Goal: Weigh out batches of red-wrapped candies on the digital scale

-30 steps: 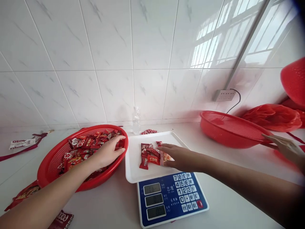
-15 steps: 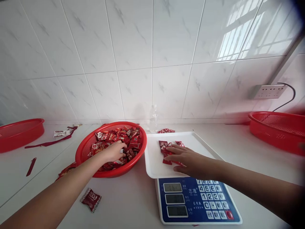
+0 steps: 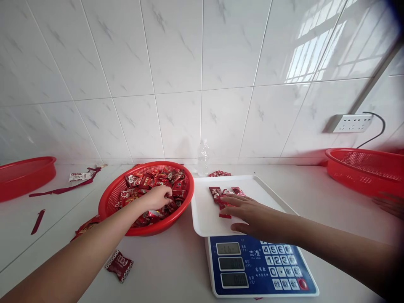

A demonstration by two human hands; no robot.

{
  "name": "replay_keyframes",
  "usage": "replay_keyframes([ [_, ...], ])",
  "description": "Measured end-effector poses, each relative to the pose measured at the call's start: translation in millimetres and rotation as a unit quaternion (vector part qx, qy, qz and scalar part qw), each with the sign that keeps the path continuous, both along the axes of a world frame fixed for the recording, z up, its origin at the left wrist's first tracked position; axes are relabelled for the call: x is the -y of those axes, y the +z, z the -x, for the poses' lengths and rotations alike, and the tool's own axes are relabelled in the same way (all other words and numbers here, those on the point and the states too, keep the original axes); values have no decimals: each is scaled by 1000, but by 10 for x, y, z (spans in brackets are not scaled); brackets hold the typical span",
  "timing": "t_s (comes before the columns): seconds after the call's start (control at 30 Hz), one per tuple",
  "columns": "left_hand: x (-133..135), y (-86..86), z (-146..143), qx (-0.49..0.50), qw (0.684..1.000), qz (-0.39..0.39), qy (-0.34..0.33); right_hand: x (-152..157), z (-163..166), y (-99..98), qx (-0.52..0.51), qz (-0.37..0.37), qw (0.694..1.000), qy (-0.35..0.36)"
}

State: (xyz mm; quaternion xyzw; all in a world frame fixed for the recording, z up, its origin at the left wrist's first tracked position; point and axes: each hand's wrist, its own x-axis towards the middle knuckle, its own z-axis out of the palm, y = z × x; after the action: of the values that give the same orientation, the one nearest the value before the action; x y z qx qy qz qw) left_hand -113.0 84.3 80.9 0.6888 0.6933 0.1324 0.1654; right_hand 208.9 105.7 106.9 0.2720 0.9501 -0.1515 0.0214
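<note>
My left hand (image 3: 158, 198) reaches into a red plastic basket (image 3: 107, 208) heaped with wrapped candies (image 3: 147, 181). Its fingers are curled down among the wrappers, and whatever they pinch is hidden. My right hand (image 3: 249, 212) is held flat with fingers spread over the white tray (image 3: 202, 223) of a digital scale (image 3: 259, 273). Beneath and beside its fingertips lie several red candies (image 3: 215, 193), partly covered by the hand. A single dark red candy (image 3: 119, 266) rests on the counter in front of the basket.
Another red basket (image 3: 356, 176) stands at the right, with a co-worker's hand (image 3: 389, 204) beside it. At the far left is a further red basket (image 3: 28, 176). A clear bottle (image 3: 203, 158) stands by the tiled wall. A dark red strap (image 3: 67, 189) lies on the counter.
My left hand has shifted slightly right within the basket, its fingers more curled. My right hand has moved a little right over the tray. A co-worker's hand now shows more clearly at the right edge.
</note>
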Motion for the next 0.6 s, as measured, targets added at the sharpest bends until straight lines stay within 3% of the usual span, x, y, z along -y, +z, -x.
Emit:
replay_keyframes([
  [0.2, 69, 283, 59, 111, 991, -37, 66, -8, 56, 3, -56, -11, 998, 4],
  [0.37, 159, 490, -284, 305, 951, -30, 47, 50, 217, 120, -99, -6, 993, -70],
  [0.47, 160, 465, -542, 277, 961, -2, -10, 76, 255, 221, -86, -17, 990, -112],
  [0.6, 81, 302, -802, 265, 962, 44, -44, 27, 142, 270, -58, -50, 984, -162],
])
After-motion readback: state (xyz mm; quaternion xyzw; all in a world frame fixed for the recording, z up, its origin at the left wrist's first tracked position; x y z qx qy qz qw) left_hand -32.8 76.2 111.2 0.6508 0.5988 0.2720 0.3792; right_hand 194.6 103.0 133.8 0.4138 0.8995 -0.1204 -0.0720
